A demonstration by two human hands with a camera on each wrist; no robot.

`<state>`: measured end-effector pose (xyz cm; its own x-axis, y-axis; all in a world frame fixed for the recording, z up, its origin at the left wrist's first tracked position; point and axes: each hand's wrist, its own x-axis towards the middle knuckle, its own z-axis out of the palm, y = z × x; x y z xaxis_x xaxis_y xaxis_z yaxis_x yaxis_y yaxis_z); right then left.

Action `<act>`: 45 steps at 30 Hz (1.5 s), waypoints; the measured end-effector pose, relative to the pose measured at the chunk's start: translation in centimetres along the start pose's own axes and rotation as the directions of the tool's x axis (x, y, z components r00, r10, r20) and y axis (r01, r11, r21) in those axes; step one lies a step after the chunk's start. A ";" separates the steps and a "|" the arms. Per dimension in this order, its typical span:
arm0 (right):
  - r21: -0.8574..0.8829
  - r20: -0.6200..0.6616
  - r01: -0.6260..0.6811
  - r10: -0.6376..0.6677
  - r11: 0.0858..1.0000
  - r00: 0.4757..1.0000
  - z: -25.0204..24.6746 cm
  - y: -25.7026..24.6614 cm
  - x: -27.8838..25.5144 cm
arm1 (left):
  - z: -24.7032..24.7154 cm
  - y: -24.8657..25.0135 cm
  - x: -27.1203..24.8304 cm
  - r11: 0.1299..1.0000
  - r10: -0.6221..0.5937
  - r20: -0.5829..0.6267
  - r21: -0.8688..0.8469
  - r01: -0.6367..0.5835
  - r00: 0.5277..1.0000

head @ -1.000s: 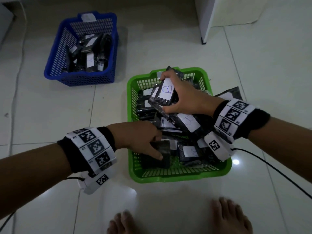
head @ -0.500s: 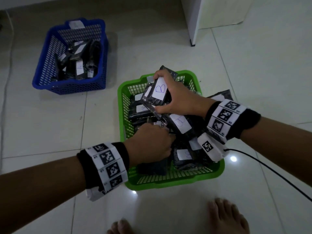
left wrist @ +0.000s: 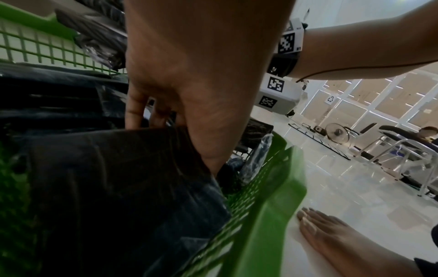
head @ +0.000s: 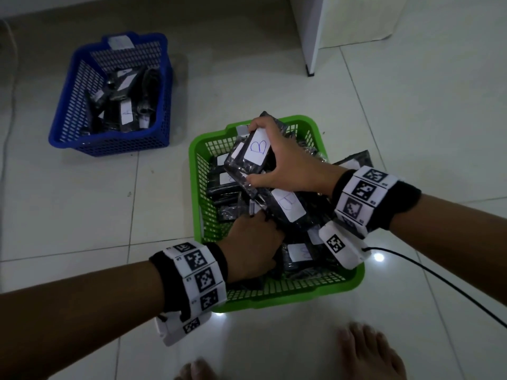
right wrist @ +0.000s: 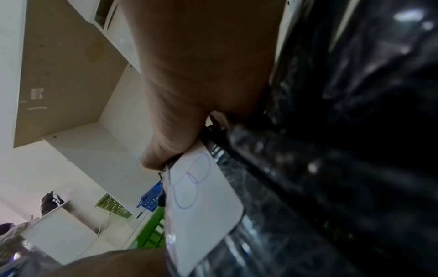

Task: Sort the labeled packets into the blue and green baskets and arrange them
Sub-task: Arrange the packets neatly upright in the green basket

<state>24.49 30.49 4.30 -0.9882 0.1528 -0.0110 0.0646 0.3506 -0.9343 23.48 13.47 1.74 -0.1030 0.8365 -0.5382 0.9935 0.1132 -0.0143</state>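
Right hand grips a black packet labelled "B", fingers over its far edge and thumb under the near one, raised above the pile in the green basket. Left hand is dug into that pile at the near side, fingers curled round a dark packet. Baskets: two, the blue basket on the floor well to the left, part-filled. Packets overlap; no firm count.
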 end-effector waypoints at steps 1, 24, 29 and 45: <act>0.010 -0.018 -0.006 0.006 1.000 1.000 0.0 0.1 0.1 | -0.2 -0.2 -0.2 0.999 0.003 -0.035 -0.034 -0.004 0.999; 0.448 -0.545 -0.012 0.284 0.894 0.789 0.3 -2.5 2.9 | -2.1 -11.7 -2.5 0.563 -0.340 -0.225 -0.826 0.006 0.913; 0.378 -0.558 -0.083 0.299 0.922 0.774 -0.5 -2.0 2.5 | -2.1 -11.2 -2.7 0.595 -0.420 -0.287 -0.803 0.022 0.861; -0.541 -0.157 -0.202 0.138 0.816 0.978 -0.1 0.3 1.2 | 0.0 -7.5 -4.2 0.997 0.058 -0.075 -0.041 -0.061 0.996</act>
<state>23.36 30.87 4.04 -0.9356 0.3429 -0.0837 0.3275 0.7552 -0.5679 16.50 9.14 4.09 -0.0486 0.8793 -0.4738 0.9950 0.0839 0.0536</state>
